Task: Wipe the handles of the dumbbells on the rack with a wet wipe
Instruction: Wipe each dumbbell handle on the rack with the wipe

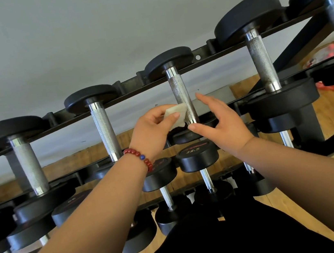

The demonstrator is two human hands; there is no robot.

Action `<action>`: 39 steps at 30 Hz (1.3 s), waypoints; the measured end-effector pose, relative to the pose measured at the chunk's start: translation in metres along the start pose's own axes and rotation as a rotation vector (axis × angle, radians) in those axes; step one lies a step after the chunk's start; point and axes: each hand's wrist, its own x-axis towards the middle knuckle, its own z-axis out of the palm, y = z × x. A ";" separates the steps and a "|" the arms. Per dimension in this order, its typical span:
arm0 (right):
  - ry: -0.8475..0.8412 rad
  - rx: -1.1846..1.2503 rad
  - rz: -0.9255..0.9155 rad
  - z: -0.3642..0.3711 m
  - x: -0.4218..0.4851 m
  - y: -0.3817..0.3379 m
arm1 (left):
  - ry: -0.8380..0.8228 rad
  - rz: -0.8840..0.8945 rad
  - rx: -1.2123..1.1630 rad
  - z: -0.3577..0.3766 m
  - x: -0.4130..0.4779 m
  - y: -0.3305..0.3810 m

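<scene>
L grip (151, 130) pinches wet wipe (176, 112) against dumbbell handle (179, 90), R grip (223, 120) spread, empty, just beside handle

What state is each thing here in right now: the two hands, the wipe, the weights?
Left hand: pinching the wipe.
wipe: folded, held against the left side of the middle dumbbell handle.
Right hand: fingers spread, holding nothing, just right of that handle.
middle dumbbell: lying on the top shelf.
Rack: loaded with dumbbells on several shelves.
</scene>
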 end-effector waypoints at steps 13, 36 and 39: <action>0.113 -0.133 -0.226 -0.019 -0.013 -0.030 | -0.038 0.247 0.169 -0.002 -0.030 0.019; 0.135 -0.949 -0.804 -0.153 -0.010 0.054 | 0.193 0.384 0.896 0.133 -0.027 0.030; 0.106 -0.899 -0.831 -0.170 0.000 0.057 | 0.219 0.341 0.873 0.155 -0.023 0.036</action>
